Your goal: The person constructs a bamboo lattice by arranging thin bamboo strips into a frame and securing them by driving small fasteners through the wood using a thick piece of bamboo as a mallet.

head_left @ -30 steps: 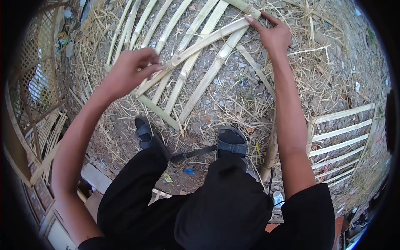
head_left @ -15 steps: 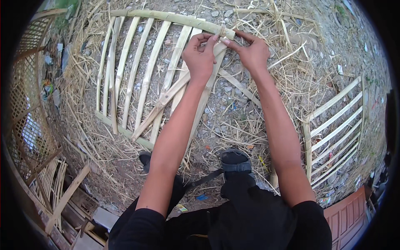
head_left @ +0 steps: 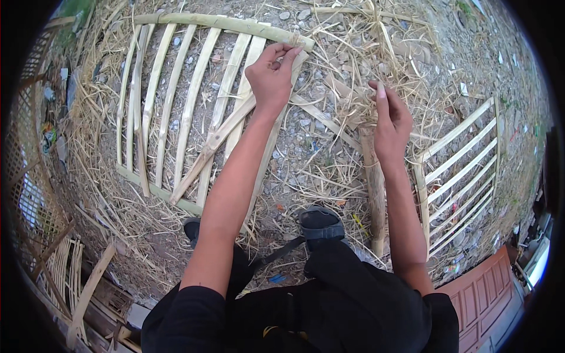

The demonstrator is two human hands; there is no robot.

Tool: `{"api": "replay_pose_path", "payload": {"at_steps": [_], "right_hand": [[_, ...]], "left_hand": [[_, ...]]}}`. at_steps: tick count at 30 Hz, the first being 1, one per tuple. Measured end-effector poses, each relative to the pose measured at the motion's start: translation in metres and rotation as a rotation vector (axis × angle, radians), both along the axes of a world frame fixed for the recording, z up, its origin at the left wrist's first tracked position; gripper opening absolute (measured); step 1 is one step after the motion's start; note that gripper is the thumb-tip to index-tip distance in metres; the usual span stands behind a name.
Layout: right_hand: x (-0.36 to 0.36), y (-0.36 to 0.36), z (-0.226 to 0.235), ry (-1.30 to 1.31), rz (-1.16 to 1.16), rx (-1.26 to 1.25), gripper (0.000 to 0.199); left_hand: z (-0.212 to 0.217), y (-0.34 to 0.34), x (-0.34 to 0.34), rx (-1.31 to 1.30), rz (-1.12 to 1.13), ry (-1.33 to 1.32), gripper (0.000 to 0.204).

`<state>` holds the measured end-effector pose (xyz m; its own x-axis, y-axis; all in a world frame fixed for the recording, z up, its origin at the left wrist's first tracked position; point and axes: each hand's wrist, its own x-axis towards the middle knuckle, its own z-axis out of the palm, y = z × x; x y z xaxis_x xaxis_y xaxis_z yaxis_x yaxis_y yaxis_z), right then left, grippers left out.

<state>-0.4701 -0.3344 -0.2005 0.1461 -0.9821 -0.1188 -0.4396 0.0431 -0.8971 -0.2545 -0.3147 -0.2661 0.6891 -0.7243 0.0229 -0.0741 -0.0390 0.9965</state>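
A slatted bamboo panel (head_left: 220, 22) lies on the ground at the far left, its pale slats running from a curved top rail to a lower rail. At the right end of the top rail, my left hand (head_left: 272, 76) pinches with thumb and fingers; what lies between the fingertips is too small to make out. A loose wooden strip (head_left: 215, 144) crosses the slats slantwise below that hand. Apart from the panel, my right hand (head_left: 393, 126) is over the straw to the right, thumb pressed to the bent fingers. Anything thin in its grip cannot be told from the straw behind.
A smaller slatted bamboo panel (head_left: 462, 170) lies at the right. Between my feet and it is a thick wooden pole (head_left: 374, 188). Straw and stones cover the ground. A woven lattice (head_left: 29, 141) stands at the left edge, a reddish panelled door (head_left: 485, 297) at the lower right.
My right hand has left the rail's end and moved right and nearer to me. The left hand stays at the rail's end. The whole view has shifted slightly.
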Motion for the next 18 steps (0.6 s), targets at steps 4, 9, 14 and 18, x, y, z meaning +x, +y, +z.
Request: {"api": "replay_pose_path", "payload": {"at_steps": [4, 9, 14, 18], "right_hand": [[-0.028, 0.035, 0.016, -0.016, 0.002, -0.063, 0.024], [-0.057, 0.069, 0.045, 0.239, 0.102, -0.333, 0.014], [-0.093, 0.103, 0.041, 0.326, 0.061, -0.158, 0.008], [-0.117, 0.122, 0.035, 0.37, 0.019, -0.166, 0.007]], "left_hand": [[0.007, 0.001, -0.004, 0.044, -0.004, -0.022, 0.019], [0.005, -0.001, -0.006, 0.008, 0.03, -0.064, 0.016], [0.004, 0.001, 0.0, 0.064, 0.034, -0.077, 0.017], [0.004, -0.001, -0.003, 0.041, 0.029, -0.085, 0.017]]}}
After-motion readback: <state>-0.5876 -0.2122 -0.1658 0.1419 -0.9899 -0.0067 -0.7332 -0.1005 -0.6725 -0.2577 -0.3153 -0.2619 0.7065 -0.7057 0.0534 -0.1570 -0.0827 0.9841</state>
